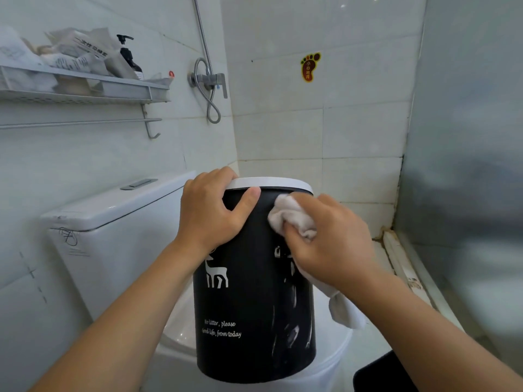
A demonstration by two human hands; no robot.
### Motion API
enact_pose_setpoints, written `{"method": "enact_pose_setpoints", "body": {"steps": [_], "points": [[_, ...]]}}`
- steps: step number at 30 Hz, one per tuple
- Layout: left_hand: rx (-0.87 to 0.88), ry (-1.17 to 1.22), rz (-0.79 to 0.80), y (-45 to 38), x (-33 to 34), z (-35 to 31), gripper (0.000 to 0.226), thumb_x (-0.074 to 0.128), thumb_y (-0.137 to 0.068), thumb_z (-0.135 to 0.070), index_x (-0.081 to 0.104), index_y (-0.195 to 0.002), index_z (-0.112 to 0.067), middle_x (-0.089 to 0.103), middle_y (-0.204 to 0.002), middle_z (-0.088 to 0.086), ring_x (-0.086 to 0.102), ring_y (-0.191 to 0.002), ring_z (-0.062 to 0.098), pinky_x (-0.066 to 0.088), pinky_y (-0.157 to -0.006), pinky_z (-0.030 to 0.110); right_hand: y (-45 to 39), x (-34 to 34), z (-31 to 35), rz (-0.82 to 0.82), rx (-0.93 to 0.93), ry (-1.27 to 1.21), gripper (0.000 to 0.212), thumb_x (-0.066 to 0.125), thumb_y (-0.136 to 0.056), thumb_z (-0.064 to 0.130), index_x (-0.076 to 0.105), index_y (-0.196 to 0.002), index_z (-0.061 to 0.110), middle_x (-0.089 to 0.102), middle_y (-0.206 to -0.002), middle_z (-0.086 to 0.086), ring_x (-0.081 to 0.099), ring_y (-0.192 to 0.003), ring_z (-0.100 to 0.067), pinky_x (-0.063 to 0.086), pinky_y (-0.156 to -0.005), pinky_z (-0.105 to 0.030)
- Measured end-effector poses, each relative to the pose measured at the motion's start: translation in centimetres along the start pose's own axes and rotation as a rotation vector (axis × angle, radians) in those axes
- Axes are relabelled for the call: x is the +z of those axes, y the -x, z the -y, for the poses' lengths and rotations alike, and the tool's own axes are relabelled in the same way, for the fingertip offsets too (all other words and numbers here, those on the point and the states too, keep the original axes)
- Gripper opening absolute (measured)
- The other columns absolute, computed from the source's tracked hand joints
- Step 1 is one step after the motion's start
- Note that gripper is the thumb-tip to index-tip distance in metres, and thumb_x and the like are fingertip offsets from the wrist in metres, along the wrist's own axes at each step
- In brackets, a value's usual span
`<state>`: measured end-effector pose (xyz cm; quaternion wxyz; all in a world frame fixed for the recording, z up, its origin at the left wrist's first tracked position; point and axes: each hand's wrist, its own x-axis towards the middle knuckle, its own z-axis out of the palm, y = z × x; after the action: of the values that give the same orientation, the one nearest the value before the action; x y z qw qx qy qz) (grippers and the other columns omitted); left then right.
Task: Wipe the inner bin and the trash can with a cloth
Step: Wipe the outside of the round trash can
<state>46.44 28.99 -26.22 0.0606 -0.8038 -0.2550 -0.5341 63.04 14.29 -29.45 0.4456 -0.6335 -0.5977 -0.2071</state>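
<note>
black trash can [249, 301] with white rim, deer print and wet streaks, upright on the toilet lid [336, 360], left hand [209, 213] gripping its top edge, right hand [331, 239] fingers clutching white cloth [291, 216] against its side

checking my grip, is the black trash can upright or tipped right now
Roughly upright: the trash can has its white rim on top and its lettering reads level. The left hand grips the rim; the right hand presses the cloth.
</note>
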Motion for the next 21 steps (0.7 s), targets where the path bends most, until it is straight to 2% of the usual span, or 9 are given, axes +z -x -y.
{"method": "enact_pose_setpoints", "body": {"steps": [1, 3, 7, 10, 13, 15, 18, 21], "points": [[0.004, -0.006, 0.000, 0.0, 0.1, -0.2, 0.042, 0.055, -0.091, -0.057, 0.052, -0.079, -0.016, 0.051, -0.069, -0.007, 0.049, -0.066, 0.023, 0.045, -0.071, 0.046, -0.1, 0.1, -0.2, -0.048, 0.054, 0.008, 0.012, 0.066, -0.089, 0.038, 0.062, -0.099, 0.036, 0.050, -0.076, 0.008, 0.052, -0.064, -0.018, 0.048, -0.054, -0.036], [0.014, -0.024, 0.000, 0.0, 0.2, -0.7, 0.043, 0.055, -0.091, -0.057, 0.052, -0.079, -0.016, 0.051, -0.069, -0.007, 0.048, -0.066, 0.023, 0.044, -0.070, 0.047, 0.2, 0.3, -0.2, -0.088, 0.045, 0.019, 0.014, 0.064, -0.088, 0.037, 0.063, -0.102, 0.034, 0.049, -0.074, 0.007, 0.051, -0.063, -0.017, 0.049, -0.053, -0.037], [0.022, -0.020, 0.006, 0.1, 0.4, -0.6, 0.042, 0.054, -0.091, -0.057, 0.052, -0.081, -0.016, 0.052, -0.072, -0.006, 0.050, -0.069, 0.024, 0.044, -0.072, 0.049, 0.7, -0.1, 0.3, 0.048, -0.118, -0.052, 0.032, 0.059, -0.086, 0.044, 0.063, -0.118, 0.042, 0.052, -0.078, 0.008, 0.053, -0.066, -0.014, 0.048, -0.053, -0.036], [0.028, -0.032, -0.008, 0.2, 0.4, -0.6, 0.043, 0.054, -0.091, -0.057, 0.053, -0.082, -0.016, 0.053, -0.073, -0.006, 0.050, -0.070, 0.023, 0.043, -0.073, 0.047, 0.3, -0.5, 0.1, 0.059, -0.110, -0.033, 0.032, 0.060, -0.085, 0.052, 0.062, -0.117, 0.046, 0.054, -0.080, 0.010, 0.054, -0.069, -0.012, 0.050, -0.054, -0.034], [0.024, -0.044, -0.011, 0.2, 0.6, -0.9, 0.043, 0.054, -0.091, -0.058, 0.053, -0.082, -0.015, 0.054, -0.074, -0.006, 0.050, -0.071, 0.023, 0.042, -0.073, 0.047, 0.7, -0.6, 0.2, 0.081, -0.101, -0.036, 0.047, 0.058, -0.081, 0.071, 0.059, -0.122, 0.049, 0.054, -0.083, 0.012, 0.054, -0.071, -0.009, 0.048, -0.055, -0.028], [0.022, -0.048, -0.014, 0.1, 0.7, -1.1, 0.044, 0.054, -0.091, -0.058, 0.054, -0.081, -0.015, 0.054, -0.074, -0.006, 0.050, -0.071, 0.023, 0.042, -0.073, 0.047, 1.0, -0.2, 0.4, 0.039, -0.090, -0.021, 0.043, 0.058, -0.084, 0.071, 0.062, -0.119, 0.047, 0.054, -0.081, 0.011, 0.055, -0.070, -0.010, 0.049, -0.054, -0.031], [0.032, -0.060, -0.028, 0.1, 0.9, -1.5, 0.043, 0.055, -0.090, -0.058, 0.054, -0.080, -0.016, 0.054, -0.072, -0.006, 0.050, -0.070, 0.022, 0.042, -0.071, 0.046, 0.7, 0.1, -0.1, -0.085, 0.068, 0.012, 0.027, 0.061, -0.089, 0.061, 0.063, -0.104, 0.039, 0.053, -0.077, 0.009, 0.055, -0.068, -0.015, 0.045, -0.054, -0.033], [0.035, -0.052, -0.030, 0.1, 1.0, -1.7, 0.042, 0.056, -0.090, -0.058, 0.054, -0.080, -0.017, 0.054, -0.071, -0.007, 0.049, -0.069, 0.022, 0.042, -0.072, 0.045, 0.2, -0.2, -1.9, -0.080, 0.248, 0.007, 0.022, 0.062, -0.091, 0.057, 0.056, -0.094, 0.035, 0.056, -0.076, 0.008, 0.056, -0.070, -0.015, 0.035, -0.055, -0.030]]}}
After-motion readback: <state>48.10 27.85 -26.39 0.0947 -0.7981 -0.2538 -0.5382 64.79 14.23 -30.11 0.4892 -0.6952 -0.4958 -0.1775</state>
